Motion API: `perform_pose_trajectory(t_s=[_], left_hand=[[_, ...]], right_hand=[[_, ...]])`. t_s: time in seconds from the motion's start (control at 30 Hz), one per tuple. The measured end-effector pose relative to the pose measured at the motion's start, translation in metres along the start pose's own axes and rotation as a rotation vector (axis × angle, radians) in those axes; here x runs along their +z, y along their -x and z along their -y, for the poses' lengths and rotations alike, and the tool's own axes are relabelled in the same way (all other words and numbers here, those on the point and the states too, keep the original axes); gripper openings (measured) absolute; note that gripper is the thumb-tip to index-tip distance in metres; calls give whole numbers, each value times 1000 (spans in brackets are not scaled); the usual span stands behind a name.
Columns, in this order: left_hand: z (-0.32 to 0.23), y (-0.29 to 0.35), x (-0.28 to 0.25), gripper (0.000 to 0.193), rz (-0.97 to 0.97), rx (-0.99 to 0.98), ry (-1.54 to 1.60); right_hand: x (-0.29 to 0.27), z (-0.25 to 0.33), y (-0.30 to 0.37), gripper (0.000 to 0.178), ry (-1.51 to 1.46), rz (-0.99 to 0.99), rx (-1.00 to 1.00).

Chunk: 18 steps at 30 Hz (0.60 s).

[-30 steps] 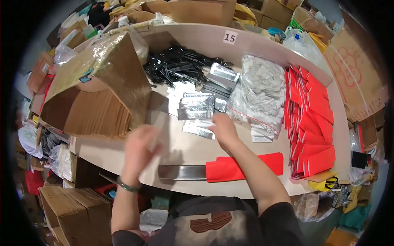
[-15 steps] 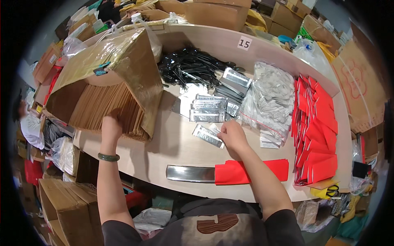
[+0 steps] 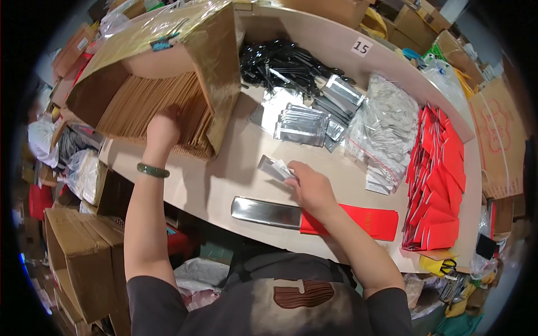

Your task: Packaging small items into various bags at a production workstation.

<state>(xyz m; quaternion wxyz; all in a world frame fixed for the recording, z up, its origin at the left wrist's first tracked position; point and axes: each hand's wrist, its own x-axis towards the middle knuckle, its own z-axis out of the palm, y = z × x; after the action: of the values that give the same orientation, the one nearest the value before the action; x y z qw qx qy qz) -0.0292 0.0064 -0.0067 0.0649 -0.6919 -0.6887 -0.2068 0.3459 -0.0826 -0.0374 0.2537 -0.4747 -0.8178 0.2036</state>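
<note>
My left hand (image 3: 163, 132) reaches into an open cardboard box (image 3: 221, 73) tipped on its side. Its fingers are bent onto the tightly packed brown cardboard sleeves (image 3: 140, 103); the fingertips are dim among them. Over the table's middle, my right hand (image 3: 311, 187) is closed on a flat silver packet (image 3: 268, 166) and a small white sachet (image 3: 282, 167). Below that hand lies a red sleeve (image 3: 375, 222) with a long shiny metallic piece (image 3: 263, 213) sticking out of its left end. My right forearm crosses above the red sleeve.
Silver packets (image 3: 302, 125) lie stacked beyond my right hand, with a heap of black plastic utensils (image 3: 280, 67) behind. A clear bag of white sachets (image 3: 386, 120) and a row of red sleeves (image 3: 440, 185) stand at right. Black-handled scissors (image 3: 448, 266) lie at the corner.
The whole view has shifted and tilted. My right hand has drawn the silver packet and white sachet away from the stack, toward me. My left hand stays at the brown sleeves.
</note>
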Motion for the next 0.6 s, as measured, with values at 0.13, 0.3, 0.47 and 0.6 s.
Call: perform_pose_trajectory(t_s=[0.13, 0.3, 0.47, 0.6], left_hand=[[-3, 0, 4, 19, -85, -63, -21], [-5, -8, -6, 21, 182, -46, 1], [5, 15, -21, 25, -284, -291, 263], [-26, 133, -31, 12, -108, -503, 1028]], right_hand=[[30, 3, 49, 32, -4, 220, -196], [23, 22, 65, 36, 65, -68, -342], [5, 7, 85, 30, -19, -72, -280], [-12, -20, 111, 21, -43, -115, -127]])
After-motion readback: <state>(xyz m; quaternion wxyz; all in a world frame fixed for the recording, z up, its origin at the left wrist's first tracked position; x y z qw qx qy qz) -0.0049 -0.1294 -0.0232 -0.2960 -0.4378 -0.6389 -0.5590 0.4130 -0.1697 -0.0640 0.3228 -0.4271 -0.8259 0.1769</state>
